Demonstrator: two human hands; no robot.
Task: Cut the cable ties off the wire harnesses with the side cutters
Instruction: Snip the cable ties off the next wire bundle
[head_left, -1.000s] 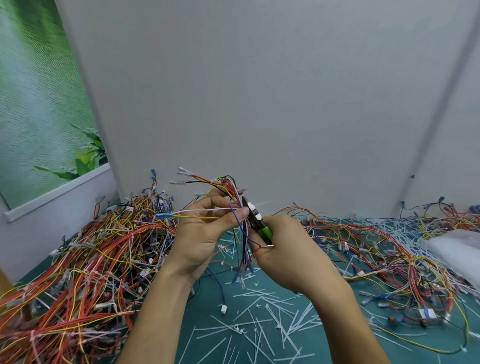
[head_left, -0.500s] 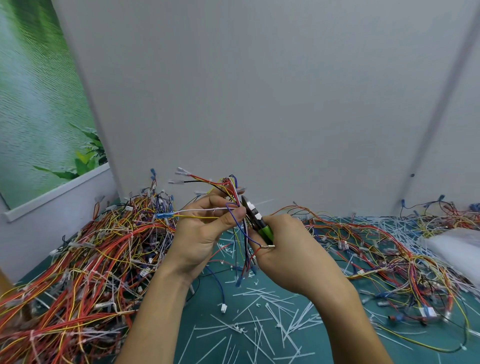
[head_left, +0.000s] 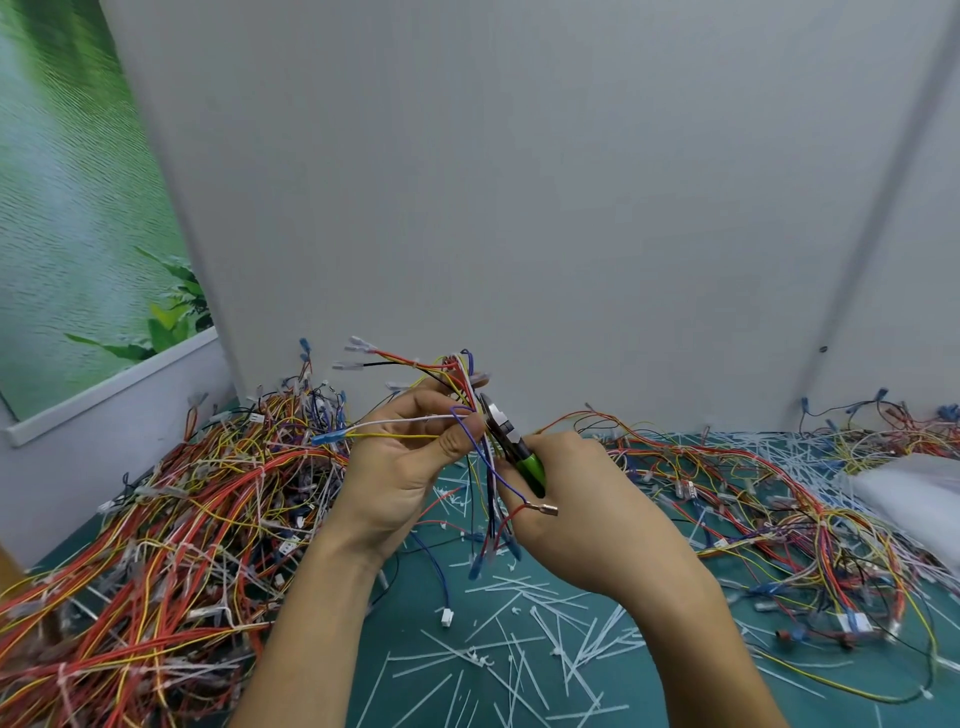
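While harness (head_left: 462, 384) held aloft at centre, cutters (head_left: 511, 441) nose in just right of thumb: cutting step in hand. Tie itself too small to see. Left hand (head_left: 410, 457) pinches wires, fingers closed; right hand (head_left: 576, 499) wraps green handles. Next move, by judgement: nip tie only, sparing insulation. Green mat (head_left: 431, 613) strewn with cut ties (head_left: 519, 660); wire heaps (head_left: 171, 519) flank; grey wall (head_left: 519, 208) behind.

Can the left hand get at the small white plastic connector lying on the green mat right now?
Probably not: the left hand is pinching a multicoloured wire harness. The small white plastic connector lies uncovered on the green mat, so it must let go first.
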